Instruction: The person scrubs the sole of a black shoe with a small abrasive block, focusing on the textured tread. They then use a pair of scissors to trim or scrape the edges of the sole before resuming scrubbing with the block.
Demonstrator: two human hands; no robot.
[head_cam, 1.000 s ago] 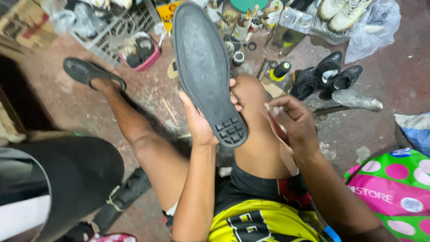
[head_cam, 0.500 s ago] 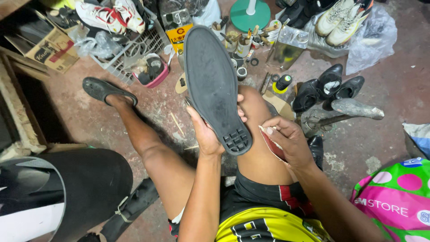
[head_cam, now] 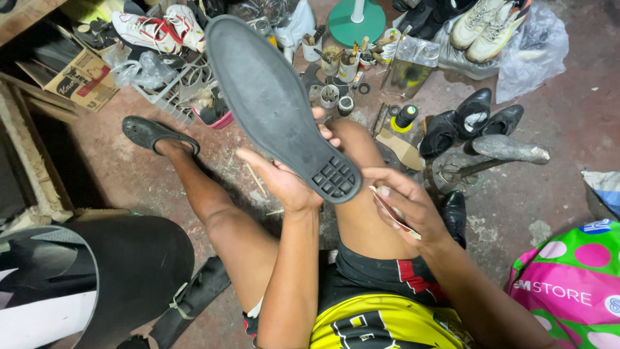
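My left hand (head_cam: 287, 181) grips a long black rubber shoe sole (head_cam: 271, 103) by its heel end and holds it up, tread side toward me, tilted to the upper left. My right hand (head_cam: 403, 203) sits just right of the heel, over my right knee, fingers closed on a small thin flat piece (head_cam: 391, 207) with a reddish edge. Both bare legs stretch out below the sole, the left foot in a black slip-on shoe (head_cam: 152, 132).
Cans, jars and brushes (head_cam: 342, 71) crowd the floor beyond the sole. A grey wire basket (head_cam: 174, 84) holds white sneakers. Black dress shoes (head_cam: 475, 119) and a metal shoe last (head_cam: 497, 152) stand at right. A green dotted bag (head_cam: 575, 284) lies at lower right.
The view has dropped and moved closer. The sole has tilted further to the left in my left hand, and my right hand has come in closer to its heel.
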